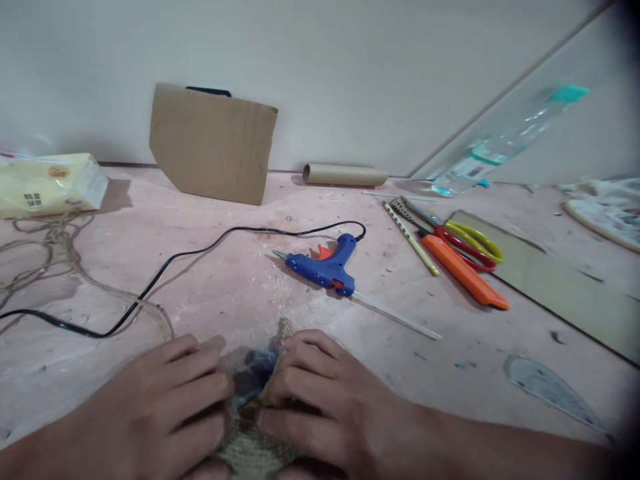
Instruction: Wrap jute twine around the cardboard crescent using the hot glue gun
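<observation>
Near the bottom edge, a piece covered in coarse tan twine (255,448) lies between my two hands, with clear and bluish plastic (255,370) showing in its opening. My left hand (173,403) is closed on its left side, fingers curled. My right hand (325,393) grips the right side, where a twine-covered edge rises between the fingers. Both palms hide much of the piece. A strand of twine (160,317) runs in from the left toward my left hand. Beyond my hands lies a blue glue gun (323,270) with a clear glue stick in its back.
Loose twine and a tissue pack (53,183) are at left. Cardboard (213,143) leans on the wall beside a cardboard tube (345,175). At right are a pencil (411,239), scissors (467,248), an orange cutter (463,270), a bottle (510,143) and a protractor (553,393). The black cord (175,257) crosses left.
</observation>
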`<state>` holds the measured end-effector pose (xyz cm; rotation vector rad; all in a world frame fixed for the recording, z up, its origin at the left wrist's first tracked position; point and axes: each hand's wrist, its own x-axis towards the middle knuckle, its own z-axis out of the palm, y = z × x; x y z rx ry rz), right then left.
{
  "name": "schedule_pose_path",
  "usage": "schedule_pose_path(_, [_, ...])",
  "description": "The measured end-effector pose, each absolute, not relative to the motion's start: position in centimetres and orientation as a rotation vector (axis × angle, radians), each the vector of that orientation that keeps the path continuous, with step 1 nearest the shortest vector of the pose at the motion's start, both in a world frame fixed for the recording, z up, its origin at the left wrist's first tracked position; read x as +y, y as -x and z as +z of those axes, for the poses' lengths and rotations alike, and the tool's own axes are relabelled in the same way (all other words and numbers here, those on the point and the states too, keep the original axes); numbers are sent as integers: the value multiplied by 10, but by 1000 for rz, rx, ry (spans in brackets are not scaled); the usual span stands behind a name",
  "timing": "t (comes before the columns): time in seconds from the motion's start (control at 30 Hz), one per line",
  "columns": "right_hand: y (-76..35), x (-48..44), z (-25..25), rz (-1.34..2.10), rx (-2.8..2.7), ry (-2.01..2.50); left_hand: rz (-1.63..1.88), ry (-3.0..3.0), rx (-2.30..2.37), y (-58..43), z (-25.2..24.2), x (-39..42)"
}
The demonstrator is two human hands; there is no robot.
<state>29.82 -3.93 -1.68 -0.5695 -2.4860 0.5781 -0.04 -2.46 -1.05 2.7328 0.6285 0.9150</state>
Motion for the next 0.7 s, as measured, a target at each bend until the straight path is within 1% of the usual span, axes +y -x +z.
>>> schedule_pose_path(0.2, [-297, -38, -14, 634, -2472, 572, 880, -2760, 616, -6, -13, -27])
schedule_pose_path(0.33, [-295, -35, -9, 547, -2471, 524, 937, -2858, 694, -13, -16, -30])
schedule_pose_path(0.47, [-295, -30, -6, 539, -2472, 526, 984, -2932, 648, -14, -14, -29])
schedule_pose_path(0.7, [-295, -24, -2, 470, -2457, 545, 1040, -2899, 680, -10, -10, -35])
